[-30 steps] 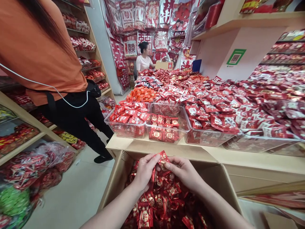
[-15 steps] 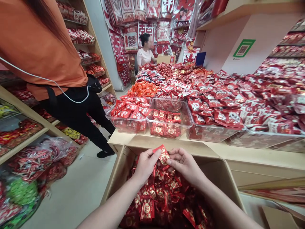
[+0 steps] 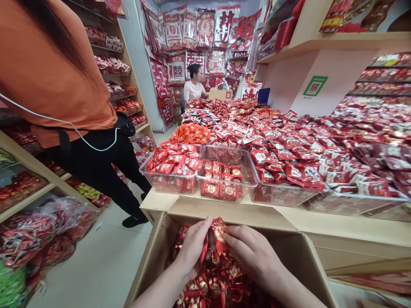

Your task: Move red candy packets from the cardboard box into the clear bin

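- Both hands have sunk lower into the carton point(image 3: 148, 261) over the last half second, and the right hand point(image 3: 255, 252) has rolled over, its back now up.
- Left hand point(image 3: 192, 246): fingers closed on the left edge of a red packet point(image 3: 218, 233) with gold print, the thumb lying along that edge.
- Right hand: fingers bent together, tips touching the packet's right edge; its thumb is hidden, so I cannot tell whether it pinches.
- Between the two sets of fingertips, the packet stands tilted, its printed face showing.
- Below the fingers, a heap of similar packets point(image 3: 204, 284) lies inside the carton.
- Just beyond the fingertips, a clear bin point(image 3: 247, 173), partly filled with gold-printed packets, rests on the counter point(image 3: 154, 202).
- Well left of the fingers stands a person in an orange top point(image 3: 64, 81).
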Demonstrator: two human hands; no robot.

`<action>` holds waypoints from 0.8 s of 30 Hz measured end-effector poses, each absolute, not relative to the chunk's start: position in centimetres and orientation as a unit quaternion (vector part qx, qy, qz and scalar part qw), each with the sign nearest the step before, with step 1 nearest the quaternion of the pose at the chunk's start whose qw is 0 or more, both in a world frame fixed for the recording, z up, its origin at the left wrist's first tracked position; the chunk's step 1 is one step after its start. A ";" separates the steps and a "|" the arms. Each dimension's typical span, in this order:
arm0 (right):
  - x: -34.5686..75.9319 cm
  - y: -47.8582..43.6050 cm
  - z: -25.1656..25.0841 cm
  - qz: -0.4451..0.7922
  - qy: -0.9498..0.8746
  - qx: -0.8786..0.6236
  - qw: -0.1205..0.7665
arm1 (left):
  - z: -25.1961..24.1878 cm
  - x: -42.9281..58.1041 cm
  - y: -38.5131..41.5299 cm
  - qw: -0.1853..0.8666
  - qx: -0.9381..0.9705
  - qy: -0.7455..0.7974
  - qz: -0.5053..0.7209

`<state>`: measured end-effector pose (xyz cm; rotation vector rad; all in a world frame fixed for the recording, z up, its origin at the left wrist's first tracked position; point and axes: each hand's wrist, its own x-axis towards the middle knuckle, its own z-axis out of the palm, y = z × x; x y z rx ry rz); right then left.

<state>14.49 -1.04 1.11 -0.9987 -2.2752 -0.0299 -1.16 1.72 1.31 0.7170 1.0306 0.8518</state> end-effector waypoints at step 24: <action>18.1 23.4 2.3 -0.103 -0.874 -0.467 -0.082 | 0.6 -1.4 1.4 0.768 0.380 0.417 0.303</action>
